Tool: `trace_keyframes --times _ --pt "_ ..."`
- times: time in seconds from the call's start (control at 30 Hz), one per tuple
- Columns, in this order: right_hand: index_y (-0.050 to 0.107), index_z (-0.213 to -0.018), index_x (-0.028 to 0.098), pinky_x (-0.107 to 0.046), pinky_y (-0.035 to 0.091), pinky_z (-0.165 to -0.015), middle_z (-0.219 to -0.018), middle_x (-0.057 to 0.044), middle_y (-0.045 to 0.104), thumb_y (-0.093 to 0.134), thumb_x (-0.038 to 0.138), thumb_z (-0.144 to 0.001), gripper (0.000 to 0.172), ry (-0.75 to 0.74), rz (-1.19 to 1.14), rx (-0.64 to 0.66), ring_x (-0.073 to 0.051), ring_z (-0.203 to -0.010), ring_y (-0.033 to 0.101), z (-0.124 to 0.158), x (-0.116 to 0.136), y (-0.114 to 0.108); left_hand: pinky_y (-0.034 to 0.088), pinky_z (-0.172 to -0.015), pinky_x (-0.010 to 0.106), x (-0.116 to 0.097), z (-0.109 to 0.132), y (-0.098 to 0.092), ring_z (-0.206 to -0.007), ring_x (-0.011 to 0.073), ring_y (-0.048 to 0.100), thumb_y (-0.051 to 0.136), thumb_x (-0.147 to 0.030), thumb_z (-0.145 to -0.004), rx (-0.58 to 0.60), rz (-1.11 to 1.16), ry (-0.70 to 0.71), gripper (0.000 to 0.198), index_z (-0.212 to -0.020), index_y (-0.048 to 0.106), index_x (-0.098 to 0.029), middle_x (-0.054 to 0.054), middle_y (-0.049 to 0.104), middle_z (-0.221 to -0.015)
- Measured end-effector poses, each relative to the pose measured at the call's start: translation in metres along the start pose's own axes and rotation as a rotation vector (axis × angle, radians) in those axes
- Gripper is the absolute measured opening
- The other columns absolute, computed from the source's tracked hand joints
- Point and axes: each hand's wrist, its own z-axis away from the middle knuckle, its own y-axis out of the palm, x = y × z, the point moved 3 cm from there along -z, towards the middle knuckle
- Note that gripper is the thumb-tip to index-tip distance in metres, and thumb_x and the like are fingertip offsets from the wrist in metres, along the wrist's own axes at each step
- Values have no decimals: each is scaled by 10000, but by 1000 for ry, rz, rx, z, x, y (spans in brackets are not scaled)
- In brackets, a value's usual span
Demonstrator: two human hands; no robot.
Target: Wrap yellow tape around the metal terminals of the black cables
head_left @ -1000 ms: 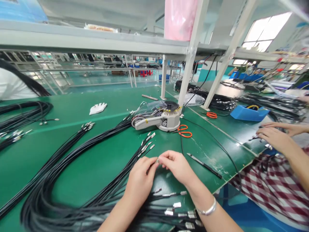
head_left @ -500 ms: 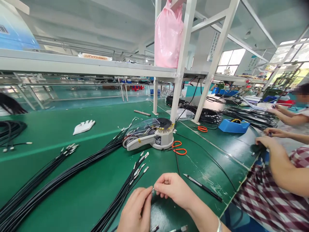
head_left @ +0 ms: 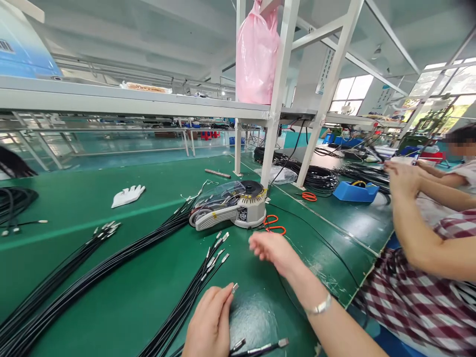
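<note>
My left hand (head_left: 210,320) pinches a thin black cable close to its small metal connector (head_left: 235,288), which sticks up past the fingertips. My right hand (head_left: 273,252) hovers over the green table, apart from the left one, its fingers loosely curled and nothing visible in them. Just beyond it are orange-handled scissors (head_left: 275,229) and a round automatic tape dispenser (head_left: 249,210). Beside my left hand lies a bundle of black cables (head_left: 189,292) with metal ends. More connector ends (head_left: 283,342) lie below, near the bottom edge.
Two further cable bundles (head_left: 122,265) (head_left: 80,258) stretch across the left. A white glove (head_left: 127,196) lies behind them. White shelf posts (head_left: 277,99) rise behind the dispenser. At right are a blue tape holder (head_left: 355,192), coiled cables (head_left: 318,179) and co-workers' arms (head_left: 416,218).
My right hand has left the connector and moved up and right, towards the dispenser. Its forearm now covers where the utility knife lay. My left hand keeps its hold. A co-worker's arms have risen.
</note>
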Motion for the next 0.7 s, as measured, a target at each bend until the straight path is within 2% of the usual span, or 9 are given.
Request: trace_keyframes --times 0.07,0.17,0.23,0.3,0.4,0.53,0.6,0.7 --pt "635 -757 138 -154 403 -462 -690 -26 655 593 448 -809 317 -19 -69 -134 -58 -522 533 -32 22 -12 548 -685 202 3 2 1 -765 141 655 464 -186 -900 -5 -7 5 218 -1043 628 -193 53 658 -843" --pt "610 -774 121 -185 466 -506 -726 -57 648 578 572 -793 453 13 -122 -209 -81 -558 567 -74 49 -18 554 -700 213 5 3 2 -782 149 662 474 -181 -892 -15 -14 6 232 -1064 628 -199 58 663 -870" --pt "610 -833 102 -229 502 -548 -778 -67 644 567 575 -810 475 47 -135 -225 -107 -605 593 -91 58 -16 556 -700 212 5 3 0 -791 148 663 484 -181 -889 -36 -21 11 245 -1093 617 -199 56 666 -884" --pt "604 -974 105 -290 533 -630 -911 -72 643 552 471 -873 383 63 -144 -227 -141 -718 623 -100 60 -13 556 -705 212 4 3 -4 -806 146 663 493 -184 -886 -64 -26 13 256 -1116 605 -199 55 668 -903" --pt "559 -1145 154 -381 536 -763 -1116 -76 603 545 312 -912 281 41 -152 -220 -192 -911 622 -99 54 -11 554 -698 210 -2 2 -8 -801 141 661 493 -187 -887 -91 -11 4 240 -1095 612 -202 49 668 -897" --pt "550 -1171 158 -406 527 -804 -1168 -88 583 553 300 -908 299 -36 -146 -241 -210 -966 610 -93 54 -11 547 -656 206 -11 -1 -12 -749 134 651 467 -197 -900 -130 6 -13 218 -1032 641 -194 47 657 -852" --pt "560 -1144 148 -386 536 -770 -1125 -81 600 555 294 -908 277 -81 -135 -268 -197 -924 621 -87 60 -10 539 -639 202 -14 -3 -13 -734 128 643 467 -196 -901 -144 5 -13 217 -1022 647 -191 48 647 -852" --pt "633 -936 109 -281 536 -689 -888 -59 661 612 273 -865 179 -157 -106 -286 -136 -750 629 -61 64 -4 521 -607 200 -18 -4 -15 -692 116 621 474 -183 -898 -161 3 -18 217 -1029 646 -188 37 625 -811"
